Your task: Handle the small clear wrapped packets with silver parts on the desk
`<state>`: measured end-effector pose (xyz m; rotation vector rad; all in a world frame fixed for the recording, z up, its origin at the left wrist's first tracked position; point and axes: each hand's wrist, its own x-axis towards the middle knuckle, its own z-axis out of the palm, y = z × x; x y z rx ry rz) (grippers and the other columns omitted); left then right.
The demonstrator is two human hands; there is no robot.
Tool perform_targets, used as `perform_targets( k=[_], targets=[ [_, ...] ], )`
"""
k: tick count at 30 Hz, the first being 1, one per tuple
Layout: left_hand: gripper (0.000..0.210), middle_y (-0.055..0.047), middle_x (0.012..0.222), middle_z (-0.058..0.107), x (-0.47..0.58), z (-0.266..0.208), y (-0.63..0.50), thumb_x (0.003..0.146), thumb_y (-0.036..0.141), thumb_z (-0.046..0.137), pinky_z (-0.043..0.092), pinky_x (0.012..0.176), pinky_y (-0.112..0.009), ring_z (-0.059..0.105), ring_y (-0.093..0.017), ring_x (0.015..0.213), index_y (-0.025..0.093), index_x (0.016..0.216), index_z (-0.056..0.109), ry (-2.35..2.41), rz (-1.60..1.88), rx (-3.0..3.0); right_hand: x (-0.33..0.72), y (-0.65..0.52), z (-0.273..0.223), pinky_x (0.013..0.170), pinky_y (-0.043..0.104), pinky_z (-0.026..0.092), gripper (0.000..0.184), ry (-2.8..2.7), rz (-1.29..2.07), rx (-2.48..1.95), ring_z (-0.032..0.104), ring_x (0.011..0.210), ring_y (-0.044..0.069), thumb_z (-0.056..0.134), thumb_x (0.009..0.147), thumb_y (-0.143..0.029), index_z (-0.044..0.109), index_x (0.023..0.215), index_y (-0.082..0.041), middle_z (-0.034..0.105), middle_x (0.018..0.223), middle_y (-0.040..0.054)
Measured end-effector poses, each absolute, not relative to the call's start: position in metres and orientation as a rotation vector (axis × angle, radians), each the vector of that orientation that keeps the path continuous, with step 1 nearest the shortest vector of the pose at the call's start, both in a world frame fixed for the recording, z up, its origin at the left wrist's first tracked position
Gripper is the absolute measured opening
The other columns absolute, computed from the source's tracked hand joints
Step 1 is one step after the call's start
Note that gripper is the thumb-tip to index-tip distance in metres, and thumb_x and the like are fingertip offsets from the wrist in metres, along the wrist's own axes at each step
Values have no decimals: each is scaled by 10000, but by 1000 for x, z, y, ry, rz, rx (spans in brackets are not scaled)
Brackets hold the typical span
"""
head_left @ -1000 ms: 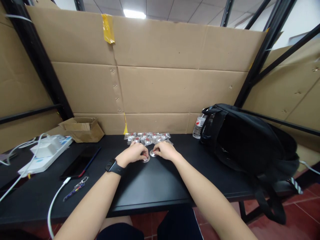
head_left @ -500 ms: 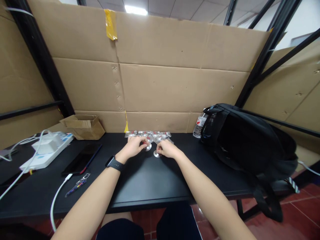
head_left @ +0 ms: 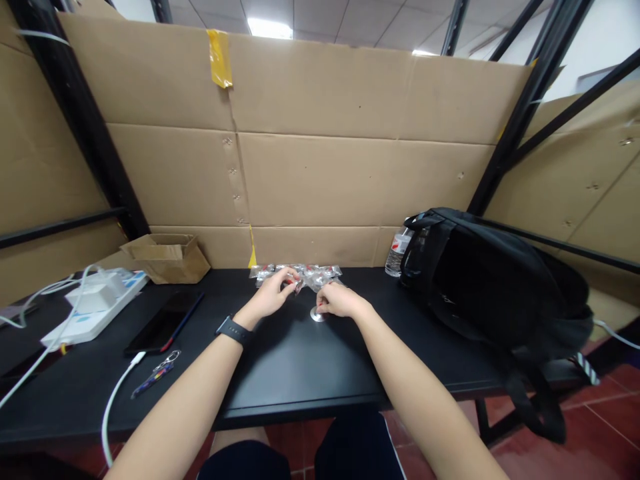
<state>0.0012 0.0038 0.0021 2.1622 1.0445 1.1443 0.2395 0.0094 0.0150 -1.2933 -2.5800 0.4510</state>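
My left hand [head_left: 273, 293], with a dark watch on its wrist, is closed in a pinch at the front of a row of small clear packets [head_left: 320, 272] with silvery and red contents. A small shiny piece with some red, seen nearly edge-on, shows at its fingertips; its outline is partly hidden. To the right, my right hand [head_left: 341, 300] pinches a round silver disc [head_left: 316, 315] from above, low over the black table [head_left: 300, 367] or touching it. The fingers cover the disc's middle.
A black backpack [head_left: 500, 287] and a water bottle [head_left: 397, 253] stand on the right. Toward the left are an open paper box [head_left: 173, 260], a phone [head_left: 167, 321], a keychain [head_left: 156, 375] and a white power strip [head_left: 95, 313]. Cardboard [head_left: 310, 180] walls off the back.
My left hand has turned its silver piece from face-up to nearly edge-on and raised it slightly toward the packets. My right hand and its disc have shifted slightly right and nearer me.
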Motion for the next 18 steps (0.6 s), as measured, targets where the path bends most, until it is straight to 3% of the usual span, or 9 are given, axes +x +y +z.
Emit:
perform_targets(
  k=[4,9,13,18],
  targets=[
    [189,-46,1016,668,8,-5,9,923,309,582,482,899,-335,644,-182,931,206,1081,564,911,1168,2008,237,10,19,692,249,441,100,-2471,424,-1049,626,713,159,665,870,-224,693,783,-184,706,763,27],
    [248,-33,962,675,17,-7,7,874,330,666,470,892,-320,643,-180,931,207,1063,563,875,1234,1778,229,14,22,798,283,490,184,-1957,428,-877,625,827,161,552,963,-343,622,882,-194,669,909,38],
    [318,-21,938,703,25,-6,3,859,366,703,480,883,-308,663,-168,906,213,1092,550,809,1294,1571,218,14,13,743,293,551,264,-1865,692,-827,654,832,166,583,932,-459,607,889,-200,652,953,43],
    [355,-15,926,708,29,-9,2,829,367,747,495,883,-308,672,-168,909,211,1086,559,798,1349,1526,208,8,5,656,287,604,343,-1663,1198,-766,703,732,150,653,871,-534,543,946,-218,633,856,0]
  ],
)
